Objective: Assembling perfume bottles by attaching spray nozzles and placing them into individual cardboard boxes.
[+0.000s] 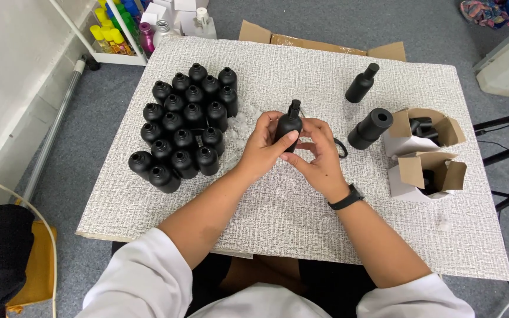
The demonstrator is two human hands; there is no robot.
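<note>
Both hands on one matte black bottle [288,125], held upright above mid tabletop [301,200]: left hand [263,147] wraps its body, right hand [319,154] pinches its side. Uncapped black bottles [184,126] clustered left; two open cartons [422,150] right.

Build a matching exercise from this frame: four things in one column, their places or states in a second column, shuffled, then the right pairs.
Things:
1. bottle with pump top
2. cluster of capless bottles
3. lone capped bottle
4. small open cartons

Places or states:
A. standing on the mat's left part
B. lying tilted on the mat near its far edge
C. held between the left hand and right hand
D. on the mat's right part, flaps open

Pairs: 1-C, 2-A, 3-B, 4-D
</note>
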